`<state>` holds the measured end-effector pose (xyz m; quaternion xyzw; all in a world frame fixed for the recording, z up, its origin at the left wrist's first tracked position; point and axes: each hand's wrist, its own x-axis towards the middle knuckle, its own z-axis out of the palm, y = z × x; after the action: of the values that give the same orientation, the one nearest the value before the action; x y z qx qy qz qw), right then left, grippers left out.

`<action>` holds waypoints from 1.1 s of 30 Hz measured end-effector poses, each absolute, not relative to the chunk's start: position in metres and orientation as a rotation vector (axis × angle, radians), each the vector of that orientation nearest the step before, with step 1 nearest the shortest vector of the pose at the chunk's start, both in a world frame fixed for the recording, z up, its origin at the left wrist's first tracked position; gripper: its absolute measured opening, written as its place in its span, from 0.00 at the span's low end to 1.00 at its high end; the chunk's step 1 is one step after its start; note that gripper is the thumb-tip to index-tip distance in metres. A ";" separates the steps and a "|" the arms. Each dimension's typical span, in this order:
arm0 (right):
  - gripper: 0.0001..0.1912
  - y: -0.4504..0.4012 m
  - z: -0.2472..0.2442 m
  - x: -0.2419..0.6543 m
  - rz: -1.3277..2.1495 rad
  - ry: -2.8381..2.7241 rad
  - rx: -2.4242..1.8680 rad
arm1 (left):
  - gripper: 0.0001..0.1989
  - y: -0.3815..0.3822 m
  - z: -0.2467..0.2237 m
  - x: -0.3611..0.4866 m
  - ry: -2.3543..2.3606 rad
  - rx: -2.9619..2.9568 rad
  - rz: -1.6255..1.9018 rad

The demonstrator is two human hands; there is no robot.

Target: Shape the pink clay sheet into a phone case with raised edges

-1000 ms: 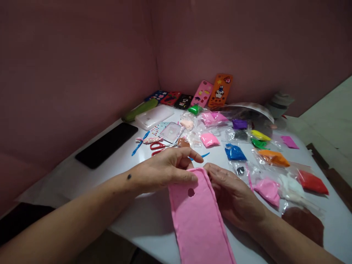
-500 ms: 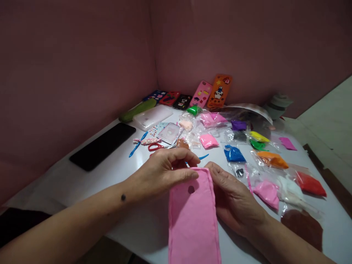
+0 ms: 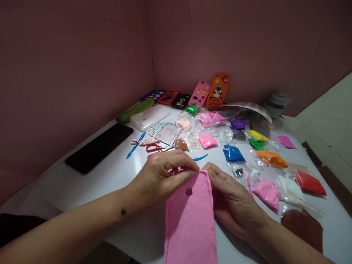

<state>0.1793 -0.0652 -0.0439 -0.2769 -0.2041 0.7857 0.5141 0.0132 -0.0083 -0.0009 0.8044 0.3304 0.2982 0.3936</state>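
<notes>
pinching pink panel (image 3: 189, 223), left hand (image 3: 162, 174) at top, right hand (image 3: 233, 198) at corner

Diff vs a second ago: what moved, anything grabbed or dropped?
Left hand: index finger came down toward the thumb, now pinching at the top edge of the pink piece. The piece's near end swung left. Nothing let go. Unchanged: right hand on the upper right edge; scissors and orange case in place, view shifted slightly.
</notes>
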 end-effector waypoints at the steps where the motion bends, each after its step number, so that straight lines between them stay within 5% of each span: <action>1: 0.11 -0.065 -0.044 0.179 1.891 -0.490 -0.665 | 0.06 -0.008 -0.001 0.013 0.840 2.046 0.761; 33: 0.11 -0.069 -0.047 0.180 1.885 -0.644 -0.681 | 0.05 -0.010 -0.008 0.014 0.703 2.192 0.790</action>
<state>0.1799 -0.0690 -0.0467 -0.2812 -0.2657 0.7778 0.4954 0.0138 -0.0097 -0.0081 0.8449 0.2710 0.3045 0.3463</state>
